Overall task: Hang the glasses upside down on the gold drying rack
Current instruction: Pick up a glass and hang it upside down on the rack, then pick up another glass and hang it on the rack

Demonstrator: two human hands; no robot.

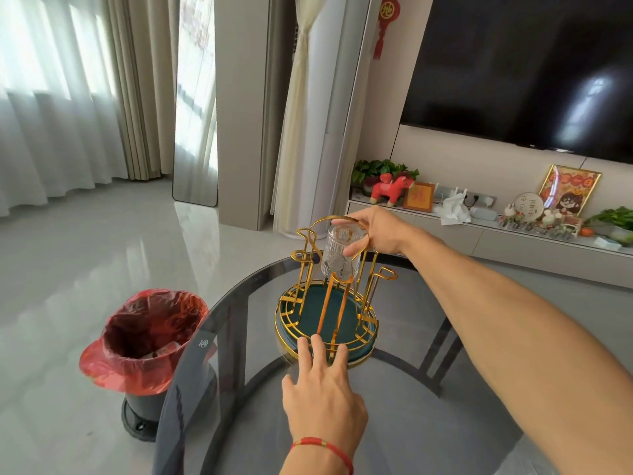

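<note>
My right hand grips a ribbed glass upside down over a prong of the gold drying rack on the dark glass counter, while my left hand lies open, fingertips touching the rack's green base.

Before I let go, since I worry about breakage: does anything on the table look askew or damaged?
Nothing stands out. The gold wire drying rack stands level on the round dark glass table, steadied by the left hand. The right hand holds the ribbed clear glass upside down over a prong, unbroken.
</note>
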